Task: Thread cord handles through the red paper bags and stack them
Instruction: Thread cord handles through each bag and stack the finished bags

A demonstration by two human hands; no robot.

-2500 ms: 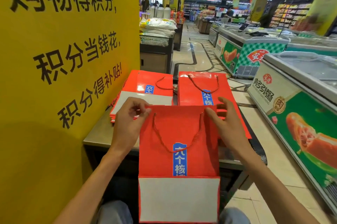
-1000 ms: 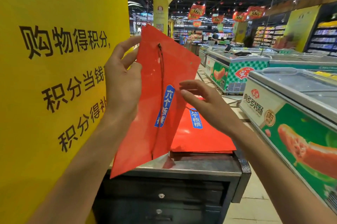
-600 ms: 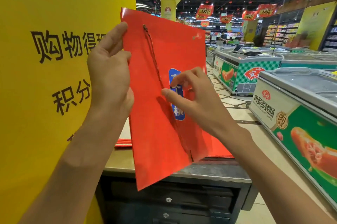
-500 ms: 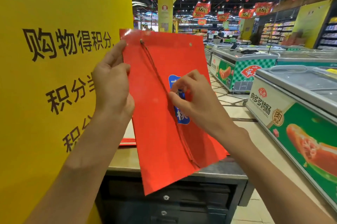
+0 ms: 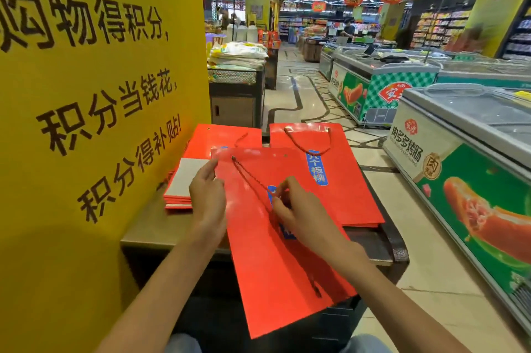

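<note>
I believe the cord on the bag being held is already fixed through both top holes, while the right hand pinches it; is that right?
Not quite: the head view shows the cord fixed only at the left hole; the right hole of the held bag is empty. The right hand does pinch it.

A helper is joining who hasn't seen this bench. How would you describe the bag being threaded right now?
Beside the yellow sign, two stacks of flat red bags lie on the metal counter. The bag being threaded is in front of them, overhanging the near edge. Only it has one unthreaded hole and is gripped by both hands.
</note>
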